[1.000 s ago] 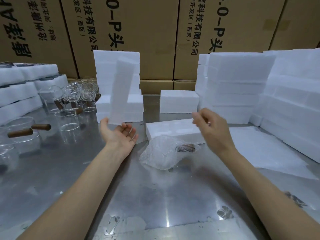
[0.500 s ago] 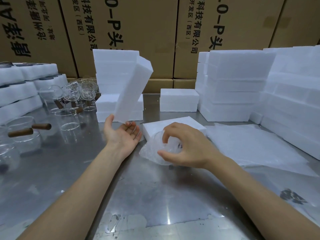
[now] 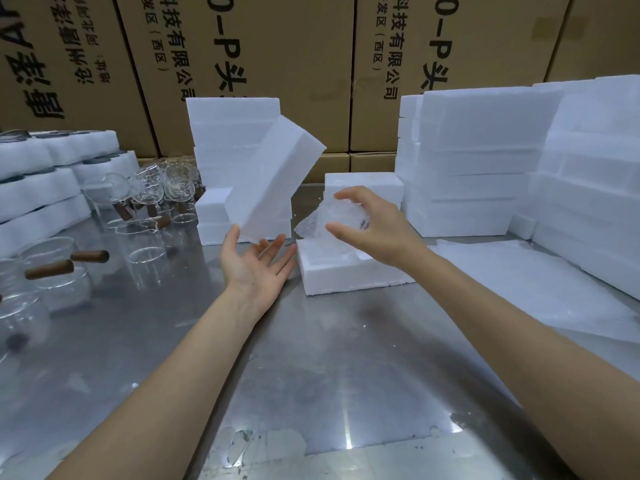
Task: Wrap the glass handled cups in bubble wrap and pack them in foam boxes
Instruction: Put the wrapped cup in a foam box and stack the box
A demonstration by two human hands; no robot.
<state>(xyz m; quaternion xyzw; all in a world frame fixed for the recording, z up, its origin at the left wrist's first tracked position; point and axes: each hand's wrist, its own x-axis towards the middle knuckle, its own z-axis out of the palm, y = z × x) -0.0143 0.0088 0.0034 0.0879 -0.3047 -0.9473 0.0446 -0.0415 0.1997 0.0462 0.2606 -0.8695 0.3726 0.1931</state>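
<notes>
Lifted off the counter (image 3: 311,358) since half a second ago, the bubble-wrapped cup (image 3: 323,220) now hangs in the right hand (image 3: 372,230) just above the open foam box (image 3: 332,271), where before it lay on the metal beside that box. That hand's fingers curl round the bundle from above and the far side. The left hand (image 3: 256,265) has barely shifted — palm up, fingers relaxed and straight, with the lower corner of the foam lid (image 3: 273,181) resting on its fingertips while the slab leans up and to the right.

Judging by this, the wrapping of this cup is finished and the step in hand is seating it in the box; the lid looks held ready to close over it afterwards.

Much is hard to make out. Glass inside the wrap cannot be seen clearly; only a small dark mark shows through near the right hand's fingers, possibly the handle. The box's cavity is mostly covered by the bundle and the hand, so I cannot tell its shape or whether the bundle already touches the rim. How firmly the lid is supported is also unclear — the contact is at one corner only.

Left of the hands stand unwrapped glass cups (image 3: 142,247) with wooden handles, some cut off by the frame edge. A sheet of bubble wrap (image 3: 519,282) lies flat on the right, beside stacked foam boxes (image 3: 485,168).
</notes>
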